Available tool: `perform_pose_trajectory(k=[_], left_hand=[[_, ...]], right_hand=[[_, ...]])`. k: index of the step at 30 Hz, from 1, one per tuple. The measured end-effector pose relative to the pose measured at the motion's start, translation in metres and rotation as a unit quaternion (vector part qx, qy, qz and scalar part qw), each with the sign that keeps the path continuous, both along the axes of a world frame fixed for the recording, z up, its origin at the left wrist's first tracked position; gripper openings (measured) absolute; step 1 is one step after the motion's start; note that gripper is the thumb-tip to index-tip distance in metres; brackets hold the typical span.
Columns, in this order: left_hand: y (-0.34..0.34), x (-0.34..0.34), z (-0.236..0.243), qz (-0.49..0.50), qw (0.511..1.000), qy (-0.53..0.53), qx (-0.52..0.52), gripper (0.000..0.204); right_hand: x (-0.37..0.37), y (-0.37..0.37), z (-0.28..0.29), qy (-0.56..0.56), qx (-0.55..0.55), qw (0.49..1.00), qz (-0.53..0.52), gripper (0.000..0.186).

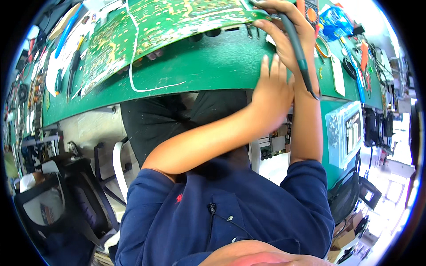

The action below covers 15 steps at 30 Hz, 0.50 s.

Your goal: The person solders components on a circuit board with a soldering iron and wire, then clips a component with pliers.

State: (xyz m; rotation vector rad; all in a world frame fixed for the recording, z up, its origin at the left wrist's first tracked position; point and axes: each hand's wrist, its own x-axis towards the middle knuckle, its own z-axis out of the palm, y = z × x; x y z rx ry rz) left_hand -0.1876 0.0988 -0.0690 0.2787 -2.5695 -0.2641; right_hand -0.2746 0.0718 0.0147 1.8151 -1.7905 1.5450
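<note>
A large green circuit board [166, 26] stretches across the far part of the green table, tilted with its near edge raised. My right hand [290, 33] is at the board's right end, its thumb by the edge. It grips what looks like a soldering iron [293, 42] with a dark grey handle, whose cord end points down toward my forearm; its tip is out of sight. My left hand [273, 91] reaches across to the right, beside my right forearm at the table's near edge. Its fingers are stretched out and hold nothing. A thin white cable [132, 57] lies over the board.
A screwdriver-like tool [74, 66] lies left of the board. To the right are a multimeter [310, 11], a blue plastic bag [335, 23], a tape roll [323, 47] and a clear plastic case [344, 133]. Black chairs [73, 190] stand behind on the left.
</note>
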Motion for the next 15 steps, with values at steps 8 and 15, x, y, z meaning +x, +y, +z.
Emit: perform_pose_trajectory(k=[8,15], left_hand=[[-0.030,0.174,0.024,-0.216,0.963,0.124,0.106,0.036],[-0.119,0.249,0.024,0.228,0.945,0.231,0.032,0.030]], right_hand=[[0.011,0.013,-0.020,0.068,0.016,0.998,-0.011,0.030],[0.026,0.026,-0.037,0.052,0.005,0.999,-0.009,0.031]])
